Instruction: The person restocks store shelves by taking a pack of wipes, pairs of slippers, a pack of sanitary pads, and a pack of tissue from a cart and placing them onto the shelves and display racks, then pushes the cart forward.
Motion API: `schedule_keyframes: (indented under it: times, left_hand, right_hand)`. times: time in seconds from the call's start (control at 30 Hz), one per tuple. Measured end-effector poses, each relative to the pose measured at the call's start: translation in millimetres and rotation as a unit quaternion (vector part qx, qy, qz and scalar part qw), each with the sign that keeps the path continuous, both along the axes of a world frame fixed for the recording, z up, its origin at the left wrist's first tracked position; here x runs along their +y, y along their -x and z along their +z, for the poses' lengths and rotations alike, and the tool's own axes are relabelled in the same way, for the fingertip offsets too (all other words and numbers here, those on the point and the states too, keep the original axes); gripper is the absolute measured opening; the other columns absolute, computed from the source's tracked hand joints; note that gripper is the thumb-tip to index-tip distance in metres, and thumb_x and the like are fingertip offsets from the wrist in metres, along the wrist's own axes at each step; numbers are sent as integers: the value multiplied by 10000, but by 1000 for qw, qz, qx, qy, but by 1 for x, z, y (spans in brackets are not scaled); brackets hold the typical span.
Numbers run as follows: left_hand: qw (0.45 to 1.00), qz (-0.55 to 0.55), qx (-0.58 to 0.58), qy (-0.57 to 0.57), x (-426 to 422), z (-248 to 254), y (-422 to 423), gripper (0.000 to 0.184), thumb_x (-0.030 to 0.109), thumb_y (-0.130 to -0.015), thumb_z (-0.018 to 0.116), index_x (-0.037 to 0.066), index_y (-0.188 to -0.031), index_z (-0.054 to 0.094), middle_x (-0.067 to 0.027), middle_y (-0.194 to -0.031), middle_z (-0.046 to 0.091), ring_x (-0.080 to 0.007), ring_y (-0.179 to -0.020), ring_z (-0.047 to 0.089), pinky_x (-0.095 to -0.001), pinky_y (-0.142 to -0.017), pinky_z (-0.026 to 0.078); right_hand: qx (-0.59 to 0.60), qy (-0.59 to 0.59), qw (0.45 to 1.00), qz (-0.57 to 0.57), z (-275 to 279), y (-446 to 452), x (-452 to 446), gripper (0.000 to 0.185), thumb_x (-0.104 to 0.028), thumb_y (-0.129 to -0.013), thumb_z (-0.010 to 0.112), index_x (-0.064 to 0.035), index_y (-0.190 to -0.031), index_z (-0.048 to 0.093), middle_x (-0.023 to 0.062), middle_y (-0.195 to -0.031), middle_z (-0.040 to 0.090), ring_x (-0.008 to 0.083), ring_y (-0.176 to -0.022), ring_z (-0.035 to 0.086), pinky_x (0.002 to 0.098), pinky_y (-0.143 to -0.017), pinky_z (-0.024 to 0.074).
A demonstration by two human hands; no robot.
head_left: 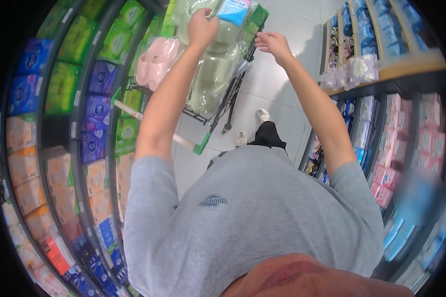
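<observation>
My left hand [202,28] is over the shopping cart [218,111], its fingers curled in on top of pale green plastic-wrapped goods [209,81]. What those fingers hold, if anything, is hidden. Just right of that hand lies a blue and white packet [234,12]. Pink slippers [156,60] in clear plastic lie in the cart on the left, beside my left forearm. My right hand [274,46] is in the air just outside the cart's right edge, fingers stretched out and nothing in them.
Shelves with green packs [64,86] and purple packs [98,111] line the left side. On the right, a wooden-edged shelf [396,74] carries floral packs [362,72], with pink packs [389,143] below. The cart's handle [183,141] is near my body, over a tiled floor [282,81].
</observation>
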State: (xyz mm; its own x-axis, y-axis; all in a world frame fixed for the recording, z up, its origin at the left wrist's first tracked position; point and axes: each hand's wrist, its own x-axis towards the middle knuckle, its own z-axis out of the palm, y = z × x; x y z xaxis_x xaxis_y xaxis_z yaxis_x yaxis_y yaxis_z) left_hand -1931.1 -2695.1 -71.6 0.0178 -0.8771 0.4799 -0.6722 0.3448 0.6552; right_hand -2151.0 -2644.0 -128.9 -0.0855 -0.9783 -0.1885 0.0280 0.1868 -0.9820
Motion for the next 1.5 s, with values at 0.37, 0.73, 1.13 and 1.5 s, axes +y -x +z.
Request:
schedule_keyframes:
  times: [0.37,0.73,1.13,1.5]
  left_hand:
    - [969,50,-118,-211,-87,-3,33,327,271,-730,659,33,-953,685,-161,-875,680,-311,-835,651,-382,-787,494]
    - [981,37,-19,-192,-85,-4,38,262,194,-801,669,12,-987,647,-110,-886,683,-168,-792,646,-292,-714,498]
    - [830,137,514,-167,97,-1,21,396,-37,-789,637,-11,-1163,511,-78,-994,617,-141,-878,611,-256,-756,493]
    - [680,320,648,-122,394,-43,-20,215,88,-869,600,13,-1067,565,-70,-968,655,-136,-867,626,-293,-753,506]
  right_hand:
    - [-114,-74,991,-15,-5,-26,-115,362,-254,-845,649,72,-977,561,121,-870,606,175,-715,614,271,-615,520]
    - [-219,-31,975,29,-1,-20,-120,281,-125,-826,677,59,-977,527,114,-835,620,154,-699,616,260,-629,519]
    - [-281,9,927,248,16,-55,-35,374,-88,-855,645,54,-1146,459,91,-917,630,100,-783,587,229,-644,480]
    - [-90,-26,725,683,0,-163,159,235,-82,-876,622,2,-1061,505,69,-918,639,90,-804,604,221,-690,484]
